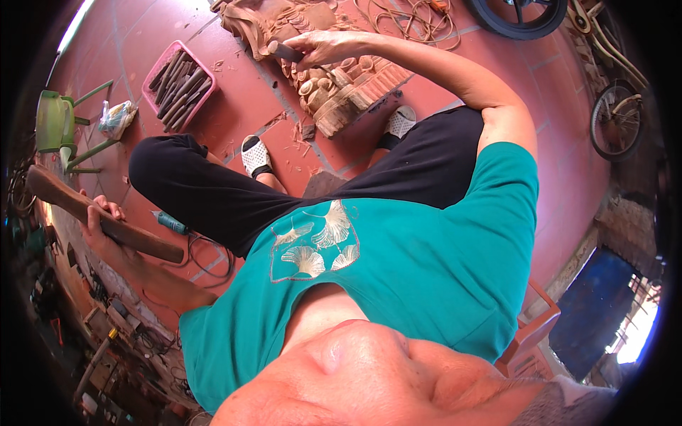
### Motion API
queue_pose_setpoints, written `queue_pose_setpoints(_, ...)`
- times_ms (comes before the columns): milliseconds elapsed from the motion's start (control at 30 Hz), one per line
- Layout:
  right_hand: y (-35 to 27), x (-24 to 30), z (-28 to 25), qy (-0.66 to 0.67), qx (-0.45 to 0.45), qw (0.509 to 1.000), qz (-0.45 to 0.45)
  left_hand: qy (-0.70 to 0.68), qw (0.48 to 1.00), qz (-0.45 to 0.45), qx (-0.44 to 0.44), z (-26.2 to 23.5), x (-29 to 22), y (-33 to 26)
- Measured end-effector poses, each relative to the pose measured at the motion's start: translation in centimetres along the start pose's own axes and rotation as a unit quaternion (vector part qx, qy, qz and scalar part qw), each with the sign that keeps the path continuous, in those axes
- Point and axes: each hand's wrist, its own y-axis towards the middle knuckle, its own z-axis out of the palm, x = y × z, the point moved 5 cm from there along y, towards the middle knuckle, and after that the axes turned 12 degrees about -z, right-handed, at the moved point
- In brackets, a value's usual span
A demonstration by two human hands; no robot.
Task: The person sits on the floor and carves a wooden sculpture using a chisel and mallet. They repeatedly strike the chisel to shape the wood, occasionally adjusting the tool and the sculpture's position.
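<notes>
At the far left, my left hand (94, 219) is closed around a long, brown wooden club (145, 240), raised beside my left knee. My right hand (321, 48) reaches over a carved block of wood (337, 106) on the floor in front of me. Its fingers wrap round a chisel (285, 51), whose rounded handle end points left. The chisel's working end is mostly hidden by the hand and the carving. Rounded, raised shapes cover the block, and wood chips (295, 153) lie around its near side.
A pink basket (151, 78) of several dark tool sticks stands left of the carving. Beyond it are a green stool (57, 121) and a plastic bag (116, 119). An orange cable (419, 25) coils at the back; wheels (616, 119) stand right. Tools clutter the left edge.
</notes>
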Motion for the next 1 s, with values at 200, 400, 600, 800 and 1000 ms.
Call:
queue_pose_setpoints(200,0.6,0.2,0.4,-0.016,0.020,0.999,-0.022,-0.012,0.990,0.031,0.134,10.8,1.4,-1.5)
queue_pose_setpoints(400,-0.7,0.8,0.1,0.002,-0.008,1.000,-0.021,0.095,0.973,-0.010,0.211,20.8,5.7,-1.3)
queue_pose_setpoints(600,-0.9,1.0,0.0,-0.009,-0.036,0.998,-0.056,0.243,0.923,-0.085,0.286,24.1,10.4,-1.5)
queue_pose_setpoints(800,-0.6,0.0,0.4,-0.002,-0.017,0.999,-0.039,0.205,0.938,-0.078,0.268,24.5,11.1,-1.8)
queue_pose_setpoints(1000,-1.2,1.9,0.4,-0.022,-0.028,0.999,-0.033,0.236,0.933,-0.065,0.265,24.5,12.2,-1.5)
